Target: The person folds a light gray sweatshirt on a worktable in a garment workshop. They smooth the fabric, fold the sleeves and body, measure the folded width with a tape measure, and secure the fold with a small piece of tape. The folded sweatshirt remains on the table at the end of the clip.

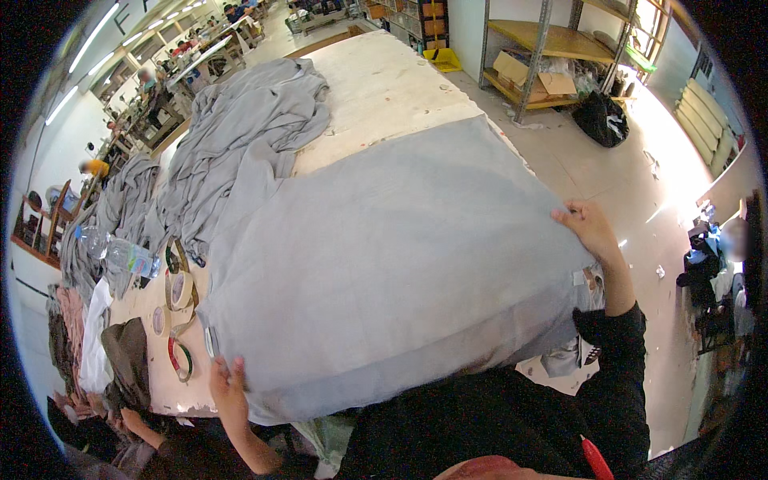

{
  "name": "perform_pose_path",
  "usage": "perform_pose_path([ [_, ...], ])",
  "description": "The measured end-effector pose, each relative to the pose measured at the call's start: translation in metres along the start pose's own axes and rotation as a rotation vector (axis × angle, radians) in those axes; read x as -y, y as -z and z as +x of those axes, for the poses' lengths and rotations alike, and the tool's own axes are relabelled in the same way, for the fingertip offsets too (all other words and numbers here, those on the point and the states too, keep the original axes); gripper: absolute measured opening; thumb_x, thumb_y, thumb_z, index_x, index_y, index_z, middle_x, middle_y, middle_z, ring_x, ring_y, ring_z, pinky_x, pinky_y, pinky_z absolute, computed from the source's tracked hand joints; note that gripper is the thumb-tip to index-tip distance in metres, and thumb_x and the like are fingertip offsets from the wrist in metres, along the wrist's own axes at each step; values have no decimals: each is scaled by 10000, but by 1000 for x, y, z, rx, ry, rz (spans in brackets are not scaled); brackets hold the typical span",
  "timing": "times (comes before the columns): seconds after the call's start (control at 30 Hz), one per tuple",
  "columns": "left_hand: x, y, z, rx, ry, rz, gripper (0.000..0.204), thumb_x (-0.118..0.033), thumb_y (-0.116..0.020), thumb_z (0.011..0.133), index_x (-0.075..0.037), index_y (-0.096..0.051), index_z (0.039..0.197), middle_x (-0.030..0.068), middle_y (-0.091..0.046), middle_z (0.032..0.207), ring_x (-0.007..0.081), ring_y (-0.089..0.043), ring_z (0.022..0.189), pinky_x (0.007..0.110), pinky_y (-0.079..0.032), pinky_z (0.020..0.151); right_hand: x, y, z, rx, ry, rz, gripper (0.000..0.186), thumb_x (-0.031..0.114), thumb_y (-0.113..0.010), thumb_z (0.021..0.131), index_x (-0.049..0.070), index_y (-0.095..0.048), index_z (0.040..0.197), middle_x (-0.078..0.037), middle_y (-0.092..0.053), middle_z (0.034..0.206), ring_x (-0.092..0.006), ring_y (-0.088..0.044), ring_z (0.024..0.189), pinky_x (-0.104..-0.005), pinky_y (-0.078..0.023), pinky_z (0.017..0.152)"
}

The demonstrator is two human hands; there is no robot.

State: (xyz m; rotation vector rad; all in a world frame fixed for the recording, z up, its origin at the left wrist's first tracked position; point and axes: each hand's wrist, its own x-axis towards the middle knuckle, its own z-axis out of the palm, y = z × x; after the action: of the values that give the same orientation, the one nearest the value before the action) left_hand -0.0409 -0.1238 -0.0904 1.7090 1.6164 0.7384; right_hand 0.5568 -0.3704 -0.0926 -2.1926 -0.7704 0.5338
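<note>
A broad sheet of grey fabric [400,256] lies spread over the near part of the table, its front edge hanging toward my body. At its right edge, my right hand [592,232] is closed on the cloth between thumb and fingers. My left hand [230,392] is beside the near left corner of the fabric, thumb and forefinger apart, the other fingers partly hidden. Just beyond its fingertips lies a small, narrow pale object [210,340], its kind unclear. Rolls of tape [181,290] rest on the table to the left.
Bunched grey cloth [248,120] is heaped farther back on the pale tabletop [384,88]. Plastic bottles [128,254] lie at the left, near brown cloth [126,360]. Another person's hand [142,428] shows at lower left. A metal shelf [552,44] and black bag [600,120] stand right.
</note>
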Motion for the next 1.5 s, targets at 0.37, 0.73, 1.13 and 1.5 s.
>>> perform_pose_path([
  [0.37, -32, -14, 72, -17, -489, 88, 506, -220, -584, 957, -50, -440, 1412, 131, -491, 1410, 266, -491, 1261, 353, -374, 1039, 55, -58, 60, -403, 599, -456, 494, 359, -559, 954, 113, -508, 1379, -184, -443, 1450, -338, -415, 1338, -433, -319, 1109],
  [0.73, -24, -98, 89, 128, -428, 818, 715, -529, -510, 927, -202, -299, 1526, 90, -216, 1605, 386, -164, 1466, 618, -162, 1121, 36, -133, 69, -126, 668, -598, 612, 523, -512, 943, 194, -425, 1452, -117, -372, 1525, -348, -299, 1419, -533, -209, 1137],
  [1.13, 12, -51, 30, 95, -66, 396, 540, -351, -655, 903, 70, -525, 1215, 219, -587, 1065, 318, -560, 1013, 437, -433, 900, -28, -3, -21, 92, 681, -526, 318, 261, -675, 831, 189, -661, 1141, -91, -628, 1225, -279, -541, 1195, -443, -387, 1020],
  [1.5, -59, -35, 201, 276, -185, -985, 384, -261, -535, 993, 6, -524, 1268, 129, -556, 1301, 242, -522, 1215, 360, -407, 1037, 126, 3, 158, -620, 844, -575, 216, 164, -572, 878, 120, -631, 1082, -149, -634, 961, -358, -567, 1020, -460, -434, 860],
])
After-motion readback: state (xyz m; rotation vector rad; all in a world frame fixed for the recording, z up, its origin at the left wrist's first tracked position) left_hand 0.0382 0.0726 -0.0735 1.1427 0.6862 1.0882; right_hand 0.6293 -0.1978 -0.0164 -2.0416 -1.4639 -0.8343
